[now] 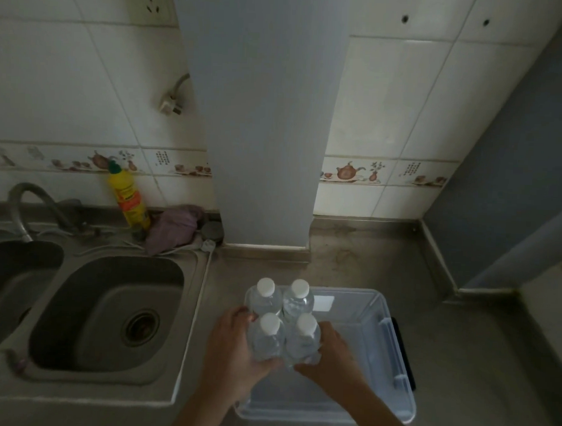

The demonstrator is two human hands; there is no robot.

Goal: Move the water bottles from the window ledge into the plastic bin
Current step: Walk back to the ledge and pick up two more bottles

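Both hands, left hand [233,348] and right hand [335,358], clasp four white-capped water bottles [283,324] between their fingers [309,368] over the plastic bin [396,354]; no labels readable.

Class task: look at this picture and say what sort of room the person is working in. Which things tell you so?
Most likely a home kitchen. A steel sink with a tap is set into the counter, a yellow detergent bottle stands behind it, and the wall tiles carry a teapot border.

Both hands, left [233,348] and right [333,363], forward, fingers curled inward, palms facing.
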